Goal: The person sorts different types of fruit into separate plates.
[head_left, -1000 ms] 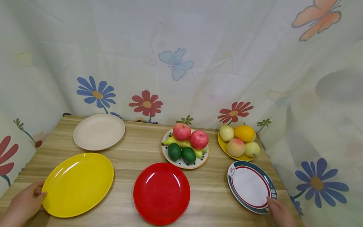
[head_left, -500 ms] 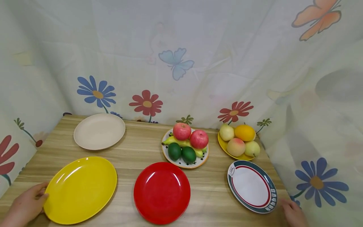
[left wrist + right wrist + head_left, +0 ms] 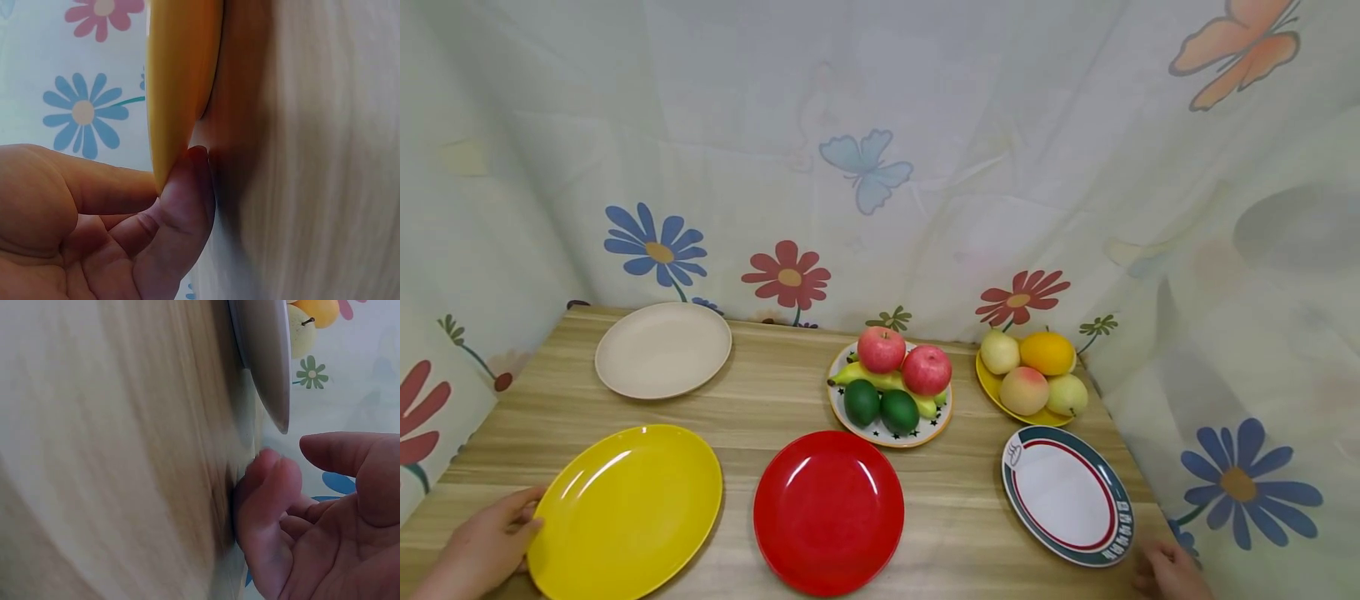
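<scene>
My left hand (image 3: 490, 537) pinches the left rim of a large yellow plate (image 3: 628, 512) at the table's front left. In the left wrist view, the thumb (image 3: 115, 190) lies on the upper side of the rim and curled fingers (image 3: 181, 206) are under it. My right hand (image 3: 1172, 571) is just right of a white plate with a green rim (image 3: 1063, 496), apart from it and holding nothing. The right wrist view shows its loosely curled fingers (image 3: 265, 500) against the table, the thumb raised away from them. Between these plates lies a red plate (image 3: 827, 512).
A beige plate (image 3: 662, 350) lies at the back left. At the back, a star-patterned plate (image 3: 880, 433) bears apples, bananas and dark green fruits. Right of it, a small yellow plate (image 3: 992, 387) holds several fruits. A printed curtain (image 3: 880, 83) surrounds the wooden table (image 3: 775, 383).
The yellow plate has slid right and nearer to me with my left hand. My right hand has let go of the green-rimmed plate and moved right; that plate stays in place.
</scene>
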{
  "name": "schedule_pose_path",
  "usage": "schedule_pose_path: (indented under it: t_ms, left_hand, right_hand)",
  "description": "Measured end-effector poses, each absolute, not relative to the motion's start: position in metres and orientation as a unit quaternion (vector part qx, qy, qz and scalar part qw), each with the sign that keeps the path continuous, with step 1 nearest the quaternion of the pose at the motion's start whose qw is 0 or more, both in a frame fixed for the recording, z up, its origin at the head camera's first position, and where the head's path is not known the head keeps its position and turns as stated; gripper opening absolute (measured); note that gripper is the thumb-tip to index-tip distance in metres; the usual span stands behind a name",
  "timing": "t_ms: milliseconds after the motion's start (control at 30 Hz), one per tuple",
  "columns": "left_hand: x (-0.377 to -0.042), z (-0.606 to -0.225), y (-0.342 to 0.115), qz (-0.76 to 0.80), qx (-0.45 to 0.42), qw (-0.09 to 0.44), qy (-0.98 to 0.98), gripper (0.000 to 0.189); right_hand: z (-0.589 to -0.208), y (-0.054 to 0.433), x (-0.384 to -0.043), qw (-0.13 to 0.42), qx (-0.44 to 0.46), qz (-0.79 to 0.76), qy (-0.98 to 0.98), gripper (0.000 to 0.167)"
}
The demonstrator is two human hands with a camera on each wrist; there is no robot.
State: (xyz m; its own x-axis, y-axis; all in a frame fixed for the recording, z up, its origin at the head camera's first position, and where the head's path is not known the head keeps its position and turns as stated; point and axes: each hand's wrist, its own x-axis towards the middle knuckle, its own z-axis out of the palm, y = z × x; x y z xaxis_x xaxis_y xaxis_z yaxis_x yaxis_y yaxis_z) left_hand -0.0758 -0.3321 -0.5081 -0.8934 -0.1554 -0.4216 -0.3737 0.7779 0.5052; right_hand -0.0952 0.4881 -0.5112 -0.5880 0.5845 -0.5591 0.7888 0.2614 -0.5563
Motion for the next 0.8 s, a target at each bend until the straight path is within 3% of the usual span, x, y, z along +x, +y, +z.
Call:
schedule_pose_path:
  t_ms: [233, 533, 800]
  left_hand:
    - [-0.077, -0.510, -0.326, 0.311, -0.122, 0.168, 0.927, 0.051]
    - [-0.075, -0.505, -0.314, 0.323, -0.109, 0.150, 0.928, 0.047]
    - [-0.077, -0.505, -0.306, 0.329, -0.119, 0.178, 0.920, 0.048]
  right_hand:
    - [-0.520, 0.496, -0.102, 0.145, 0.403, -0.426, 0.797, 0.052]
    - [-0.523, 0.492, -0.106, 0.132, 0.420, -0.415, 0.796, 0.054]
    - [-0.522, 0.491, -0.107, 0.137, 0.418, -0.418, 0.795, 0.055]
